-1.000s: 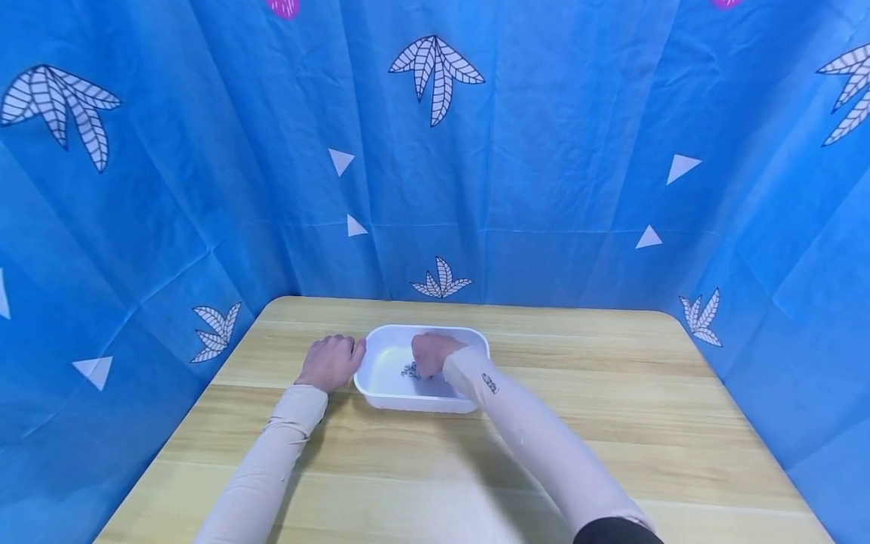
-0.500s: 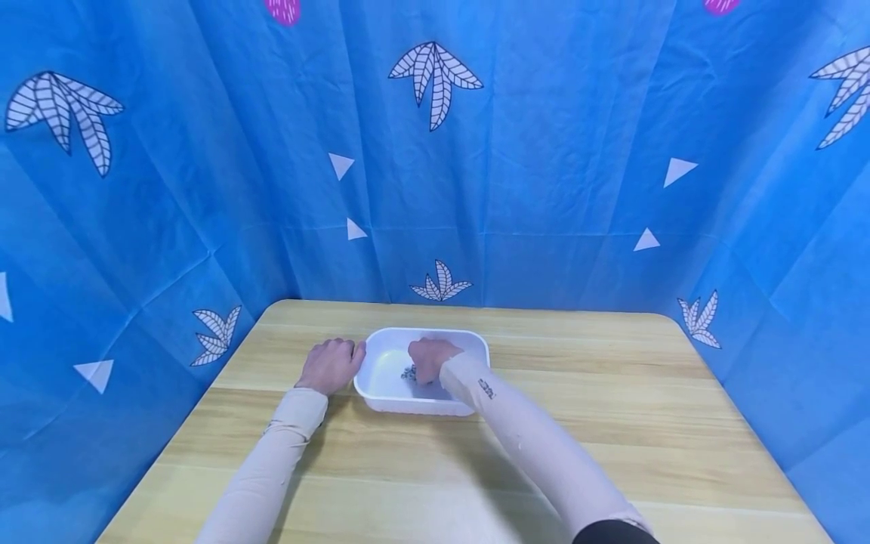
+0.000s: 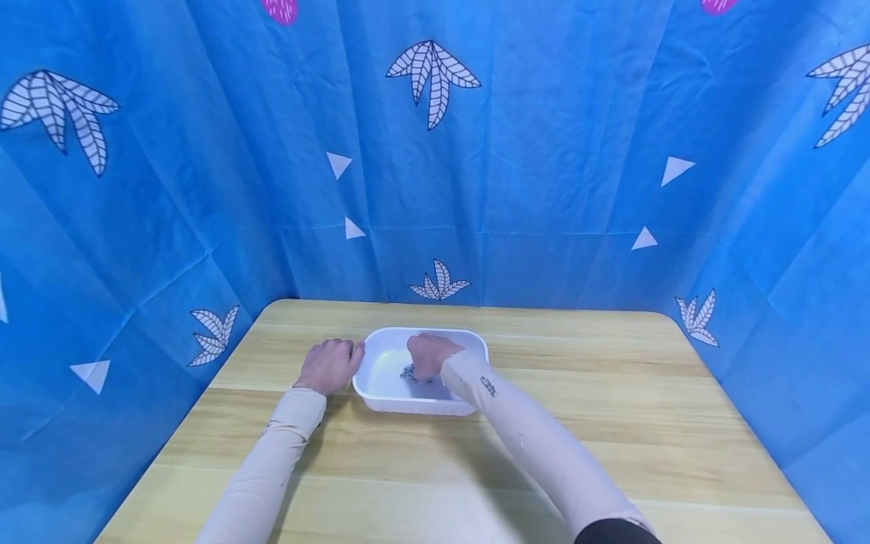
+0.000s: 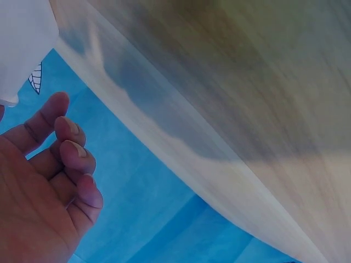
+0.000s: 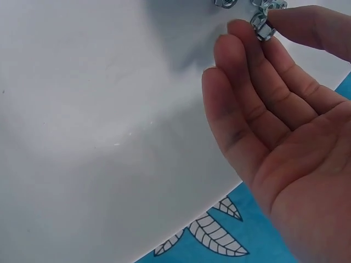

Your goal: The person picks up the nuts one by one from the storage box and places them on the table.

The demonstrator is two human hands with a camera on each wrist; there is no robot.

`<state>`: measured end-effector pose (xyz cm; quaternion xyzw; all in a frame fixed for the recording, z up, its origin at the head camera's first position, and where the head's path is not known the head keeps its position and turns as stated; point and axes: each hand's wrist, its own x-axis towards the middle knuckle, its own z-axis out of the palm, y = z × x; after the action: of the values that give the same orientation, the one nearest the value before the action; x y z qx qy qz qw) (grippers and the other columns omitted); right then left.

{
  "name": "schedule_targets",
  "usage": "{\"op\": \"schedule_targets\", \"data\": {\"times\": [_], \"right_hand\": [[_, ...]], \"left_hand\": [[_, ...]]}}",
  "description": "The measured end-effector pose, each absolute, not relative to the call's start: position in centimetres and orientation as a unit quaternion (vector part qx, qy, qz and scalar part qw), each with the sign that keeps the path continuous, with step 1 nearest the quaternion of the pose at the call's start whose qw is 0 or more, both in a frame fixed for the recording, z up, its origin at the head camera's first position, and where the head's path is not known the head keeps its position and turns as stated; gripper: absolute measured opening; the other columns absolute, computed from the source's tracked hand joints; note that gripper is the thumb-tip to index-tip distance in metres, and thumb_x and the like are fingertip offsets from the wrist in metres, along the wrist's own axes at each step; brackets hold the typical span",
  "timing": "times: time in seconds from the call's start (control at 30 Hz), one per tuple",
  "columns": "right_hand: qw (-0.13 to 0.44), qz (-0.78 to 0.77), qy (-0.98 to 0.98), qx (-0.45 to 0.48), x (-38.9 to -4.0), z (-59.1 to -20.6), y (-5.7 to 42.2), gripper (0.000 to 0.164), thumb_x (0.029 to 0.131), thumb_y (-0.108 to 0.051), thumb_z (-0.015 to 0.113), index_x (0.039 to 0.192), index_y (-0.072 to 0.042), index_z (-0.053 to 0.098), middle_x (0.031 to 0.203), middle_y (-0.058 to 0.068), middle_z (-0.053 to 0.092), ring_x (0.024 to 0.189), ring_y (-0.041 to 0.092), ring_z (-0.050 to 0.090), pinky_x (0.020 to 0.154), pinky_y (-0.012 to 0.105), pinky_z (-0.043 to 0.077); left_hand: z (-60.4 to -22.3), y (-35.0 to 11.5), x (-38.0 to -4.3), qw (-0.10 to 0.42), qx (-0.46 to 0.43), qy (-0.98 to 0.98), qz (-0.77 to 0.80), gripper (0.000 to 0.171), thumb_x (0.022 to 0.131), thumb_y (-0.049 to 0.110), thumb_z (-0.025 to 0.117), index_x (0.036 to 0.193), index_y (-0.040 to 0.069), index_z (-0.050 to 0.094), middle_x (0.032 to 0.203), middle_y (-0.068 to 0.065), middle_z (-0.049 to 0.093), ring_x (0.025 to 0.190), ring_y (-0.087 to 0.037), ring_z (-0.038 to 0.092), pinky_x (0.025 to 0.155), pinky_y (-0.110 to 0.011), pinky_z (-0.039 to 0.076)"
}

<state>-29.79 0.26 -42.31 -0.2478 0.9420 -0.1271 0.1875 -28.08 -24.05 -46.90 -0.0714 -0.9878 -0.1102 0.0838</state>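
A white plastic basin (image 3: 421, 406) stands on the table, with a small pile of metal nuts (image 3: 408, 372) on its floor. My right hand (image 3: 430, 357) reaches down into it over the pile. In the right wrist view the thumb and fingertips of this hand (image 5: 285, 115) pinch shiny hex nuts (image 5: 264, 30), and loose nuts (image 5: 225, 3) lie just beyond. My left hand (image 3: 331, 365) rests at the basin's left side, thumb at the rim. Seen from the left wrist, that hand (image 4: 44, 181) has loosely bent fingers beside the white basin wall (image 4: 24, 49).
The wood-grain table (image 3: 584, 423) extends around the basin on all sides. Blue patterned cloth (image 3: 544, 151) hangs behind and along both sides of it. Pale sleeves cover both forearms, and a black band (image 3: 615, 531) sits on the right arm.
The right hand has shifted slightly left within the basin, staying over the nuts. The left hand holds its place at the rim. The head view has tilted a little.
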Motion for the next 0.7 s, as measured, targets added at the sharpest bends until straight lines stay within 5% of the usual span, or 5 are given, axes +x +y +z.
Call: {"op": "schedule_targets", "data": {"times": [0.27, 0.7], "right_hand": [[0.197, -0.138, 0.936, -0.258, -30.6, -42.8, 0.0, 0.014, 0.092, -0.004, 0.067, 0.091, -0.018, 0.063, 0.081, 0.001, 0.06, 0.069, 0.014, 0.054, 0.064, 0.026, 0.045], [0.169, -0.162, 0.913, -0.335, -31.2, -41.8, 0.4, 0.014, 0.091, 0.001, 0.067, 0.102, -0.004, 0.074, 0.089, 0.001, 0.066, 0.078, 0.009, 0.055, 0.079, 0.023, 0.05]], "left_hand": [[-46.9, -24.1, -28.1, 0.073, -0.069, -0.989, -0.113, 0.052, 0.108, 0.039, 0.039, 0.083, 0.004, 0.069, 0.082, -0.014, 0.068, 0.077, -0.031, 0.065, 0.074, -0.052, 0.055], [-46.6, -24.0, -27.9, 0.071, -0.07, -0.988, -0.117, 0.053, 0.108, 0.04, 0.038, 0.08, 0.005, 0.067, 0.08, -0.014, 0.069, 0.077, -0.032, 0.066, 0.076, -0.053, 0.055]]}}
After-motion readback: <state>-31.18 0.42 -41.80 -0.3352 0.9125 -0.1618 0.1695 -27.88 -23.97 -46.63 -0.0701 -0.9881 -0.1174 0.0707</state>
